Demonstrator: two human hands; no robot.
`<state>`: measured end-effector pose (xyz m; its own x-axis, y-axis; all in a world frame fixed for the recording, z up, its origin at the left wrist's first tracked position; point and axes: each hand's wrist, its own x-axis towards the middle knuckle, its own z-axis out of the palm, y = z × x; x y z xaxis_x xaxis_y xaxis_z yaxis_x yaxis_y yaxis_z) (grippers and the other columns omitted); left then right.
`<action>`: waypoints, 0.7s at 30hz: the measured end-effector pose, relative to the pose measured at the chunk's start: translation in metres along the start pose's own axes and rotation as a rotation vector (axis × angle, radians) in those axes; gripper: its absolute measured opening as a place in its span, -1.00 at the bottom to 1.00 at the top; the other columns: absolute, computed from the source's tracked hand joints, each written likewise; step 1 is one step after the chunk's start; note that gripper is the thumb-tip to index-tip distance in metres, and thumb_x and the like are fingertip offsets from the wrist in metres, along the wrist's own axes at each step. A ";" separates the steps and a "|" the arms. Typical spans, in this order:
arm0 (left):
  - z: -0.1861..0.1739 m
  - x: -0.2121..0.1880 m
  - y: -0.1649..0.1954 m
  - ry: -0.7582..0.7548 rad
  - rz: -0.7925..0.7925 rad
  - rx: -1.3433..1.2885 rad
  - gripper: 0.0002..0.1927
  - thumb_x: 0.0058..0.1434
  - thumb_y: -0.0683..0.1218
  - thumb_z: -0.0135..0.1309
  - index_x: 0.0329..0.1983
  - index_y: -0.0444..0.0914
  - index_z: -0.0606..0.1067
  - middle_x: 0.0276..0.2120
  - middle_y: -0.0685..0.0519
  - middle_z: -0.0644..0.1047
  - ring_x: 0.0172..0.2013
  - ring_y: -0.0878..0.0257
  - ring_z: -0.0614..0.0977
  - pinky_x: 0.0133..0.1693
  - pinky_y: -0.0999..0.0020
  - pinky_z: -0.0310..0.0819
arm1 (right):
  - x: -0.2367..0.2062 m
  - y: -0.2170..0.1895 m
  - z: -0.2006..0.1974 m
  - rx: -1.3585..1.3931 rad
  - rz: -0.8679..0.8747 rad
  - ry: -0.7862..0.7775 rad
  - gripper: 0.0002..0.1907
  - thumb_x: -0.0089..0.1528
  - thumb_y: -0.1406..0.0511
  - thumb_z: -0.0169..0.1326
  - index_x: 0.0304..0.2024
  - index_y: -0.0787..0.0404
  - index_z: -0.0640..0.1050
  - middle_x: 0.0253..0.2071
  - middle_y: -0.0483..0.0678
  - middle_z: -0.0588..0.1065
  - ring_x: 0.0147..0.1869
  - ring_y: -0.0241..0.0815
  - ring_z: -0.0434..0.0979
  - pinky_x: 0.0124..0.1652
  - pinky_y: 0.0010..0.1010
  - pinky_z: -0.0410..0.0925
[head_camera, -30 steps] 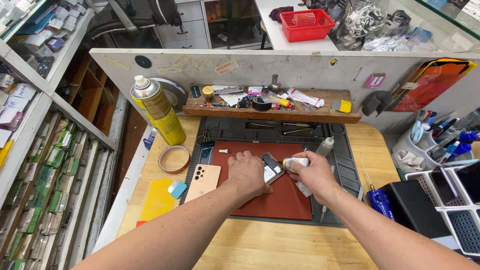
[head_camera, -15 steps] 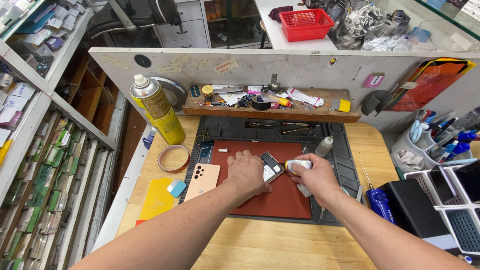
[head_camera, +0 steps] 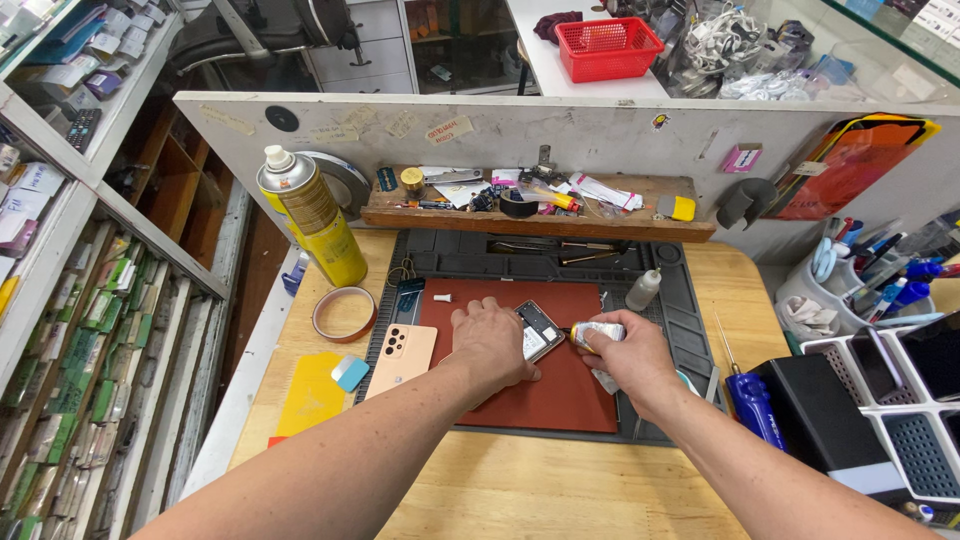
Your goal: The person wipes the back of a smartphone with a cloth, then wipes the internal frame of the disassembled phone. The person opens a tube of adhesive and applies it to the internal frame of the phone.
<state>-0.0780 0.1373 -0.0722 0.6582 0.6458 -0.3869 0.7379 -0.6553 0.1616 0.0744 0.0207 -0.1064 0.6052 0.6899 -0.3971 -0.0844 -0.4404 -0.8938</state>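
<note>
1. The wooden table [head_camera: 560,490] fills the near edge, and both bare forearms reach across it to the red work mat [head_camera: 560,400].
2. The left hand [head_camera: 490,345] lies flat over the opened phone [head_camera: 540,330], fingers spread and pressing it to the mat; it grips nothing, only pins the phone down.
3. The right hand [head_camera: 632,362] has its fingers closed narrowly around a small glue tube [head_camera: 598,333], whose tip points at the phone's right edge, just beside it.
4. Against the picture of a second ago both hands sit almost where they were; the tube has hardly moved along the edge. I judge the gluing is slow, careful work in mid-course.
5. Left of the mat lie a peach back cover [head_camera: 402,357], a tape ring [head_camera: 343,313] and a yellow sheet [head_camera: 312,395].
6. Farther off stand a small white bottle [head_camera: 643,290], a yellow spray can [head_camera: 310,215] and a cluttered wooden shelf [head_camera: 540,218].
</note>
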 end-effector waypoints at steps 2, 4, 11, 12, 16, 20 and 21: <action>0.000 -0.001 0.000 0.009 0.001 -0.008 -0.14 -0.10 0.29 0.45 0.13 -0.32 0.51 0.08 -0.10 0.46 0.17 0.00 0.43 0.16 0.08 0.28 | -0.002 0.000 -0.001 0.025 -0.004 -0.004 -0.77 0.28 0.35 0.12 -0.03 0.32 0.55 -0.12 0.03 0.62 -0.11 -0.20 0.67 -0.15 -0.44 0.56; 0.000 -0.002 -0.001 0.021 0.004 -0.012 -0.14 -0.10 0.29 0.46 0.12 -0.32 0.51 0.08 -0.10 0.45 0.17 0.00 0.42 0.16 0.08 0.28 | -0.004 0.000 -0.002 0.039 -0.003 -0.002 -0.78 0.28 0.35 0.12 -0.03 0.32 0.55 -0.12 0.03 0.62 -0.12 -0.19 0.66 -0.15 -0.43 0.56; 0.002 -0.003 0.000 0.036 0.000 -0.004 -0.12 -0.12 0.30 0.46 0.13 -0.32 0.51 0.11 -0.10 0.44 0.19 -0.01 0.41 0.16 0.07 0.29 | -0.005 0.006 -0.004 0.039 -0.015 -0.003 -0.78 0.27 0.36 0.14 -0.05 0.33 0.55 -0.13 0.05 0.62 -0.12 -0.19 0.66 -0.16 -0.42 0.56; 0.002 -0.004 0.000 0.033 -0.003 -0.005 -0.12 -0.12 0.30 0.46 0.14 -0.31 0.50 0.11 -0.10 0.44 0.19 -0.01 0.41 0.17 0.07 0.28 | -0.005 0.007 -0.005 0.040 -0.022 -0.007 -0.79 0.27 0.36 0.14 -0.05 0.33 0.56 -0.13 0.05 0.62 -0.12 -0.20 0.66 -0.16 -0.43 0.56; 0.002 -0.005 0.003 0.034 -0.007 0.009 -0.11 -0.12 0.30 0.46 0.15 -0.31 0.49 0.12 -0.10 0.43 0.20 -0.01 0.40 0.17 0.06 0.28 | -0.004 0.010 -0.007 0.043 -0.012 -0.006 -0.80 0.27 0.38 0.13 -0.07 0.33 0.55 -0.12 0.03 0.61 -0.11 -0.20 0.67 -0.15 -0.42 0.58; -0.001 -0.009 0.006 0.029 -0.002 0.026 -0.11 -0.11 0.32 0.44 0.15 -0.32 0.49 0.12 -0.10 0.44 0.19 -0.01 0.41 0.17 0.06 0.29 | -0.007 0.011 -0.012 0.087 0.026 -0.016 -0.76 0.26 0.40 0.13 -0.03 0.34 0.52 -0.11 0.05 0.61 -0.09 -0.17 0.67 -0.13 -0.38 0.56; -0.001 -0.011 0.006 0.025 -0.005 0.025 -0.11 -0.11 0.32 0.44 0.15 -0.31 0.49 0.12 -0.10 0.43 0.20 -0.01 0.40 0.18 0.06 0.29 | -0.008 0.011 -0.014 0.118 0.046 -0.023 -0.75 0.26 0.40 0.13 -0.01 0.33 0.50 -0.10 0.06 0.60 -0.07 -0.15 0.67 -0.12 -0.36 0.56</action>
<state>-0.0807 0.1269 -0.0658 0.6585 0.6583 -0.3648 0.7373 -0.6614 0.1374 0.0797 0.0024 -0.1097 0.5808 0.6839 -0.4415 -0.2048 -0.4021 -0.8924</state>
